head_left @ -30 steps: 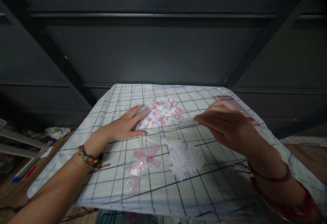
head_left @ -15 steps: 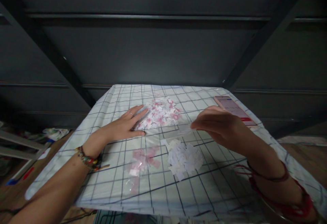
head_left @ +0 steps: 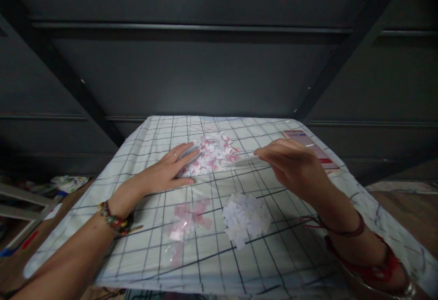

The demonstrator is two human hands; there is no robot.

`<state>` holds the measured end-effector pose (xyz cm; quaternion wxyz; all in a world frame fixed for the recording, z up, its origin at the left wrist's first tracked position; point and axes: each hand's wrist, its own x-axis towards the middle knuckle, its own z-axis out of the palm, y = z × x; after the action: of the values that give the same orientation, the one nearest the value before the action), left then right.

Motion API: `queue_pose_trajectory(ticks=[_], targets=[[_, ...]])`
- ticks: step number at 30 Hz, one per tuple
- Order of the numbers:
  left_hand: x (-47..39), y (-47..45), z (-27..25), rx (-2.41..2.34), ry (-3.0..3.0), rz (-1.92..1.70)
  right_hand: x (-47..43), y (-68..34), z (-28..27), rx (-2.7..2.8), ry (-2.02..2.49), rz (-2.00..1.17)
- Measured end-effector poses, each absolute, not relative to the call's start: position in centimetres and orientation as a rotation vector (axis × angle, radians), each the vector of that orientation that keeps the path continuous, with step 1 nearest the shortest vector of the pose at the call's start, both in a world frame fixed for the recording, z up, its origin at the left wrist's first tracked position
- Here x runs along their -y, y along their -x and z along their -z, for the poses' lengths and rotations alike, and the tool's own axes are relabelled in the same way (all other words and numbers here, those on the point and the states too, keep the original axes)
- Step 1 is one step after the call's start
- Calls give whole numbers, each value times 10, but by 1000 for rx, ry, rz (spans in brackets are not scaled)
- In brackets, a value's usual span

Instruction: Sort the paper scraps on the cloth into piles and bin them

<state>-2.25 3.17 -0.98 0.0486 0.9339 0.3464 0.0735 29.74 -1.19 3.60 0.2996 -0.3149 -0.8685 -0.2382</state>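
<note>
My left hand (head_left: 173, 166) rests with its fingers spread against the left side of a pile of white and pink paper scraps (head_left: 214, 151). Between its closed fingertips, my right hand (head_left: 290, 165) pinches a thin translucent tool (head_left: 245, 158); its exact kind is blurred. The tool's tip reaches the right edge of the mixed pile. Nearer to me lies a separate heap of white paper scraps (head_left: 245, 220). Left of that heap are pink scraps (head_left: 191, 215) with shiny clear bits among them.
A checked white cloth (head_left: 147, 250) covers the table. Beyond my right hand lies a phone (head_left: 321, 154) with its screen lit. A dark panelled wall (head_left: 205, 71) rises behind the table. At the left, on the floor side, stands a white slatted frame (head_left: 23, 208).
My right hand and the tool have moved from above the white heap up to the mixed pile. My left hand stays in place. The view has shifted slightly.
</note>
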Motion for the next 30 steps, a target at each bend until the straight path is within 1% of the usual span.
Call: queue_pose_trajectory(ticks=[5, 11, 15, 26, 30], targets=[[-32, 17, 4, -1029, -2892, -341, 15, -281, -34, 2269, 709, 686], [-39, 21, 6, -1284, -2805, -481, 17, -263, -27, 2243, 654, 714], [-43, 27, 11, -1331, -2753, -614, 19, -261, -30, 2312, 614, 707], [-43, 30, 12, -1216, -2721, -636, 24, -266, -38, 2358, 554, 620], [-42, 29, 11, -1182, -2714, -616, 23, -275, -40, 2336, 597, 588]])
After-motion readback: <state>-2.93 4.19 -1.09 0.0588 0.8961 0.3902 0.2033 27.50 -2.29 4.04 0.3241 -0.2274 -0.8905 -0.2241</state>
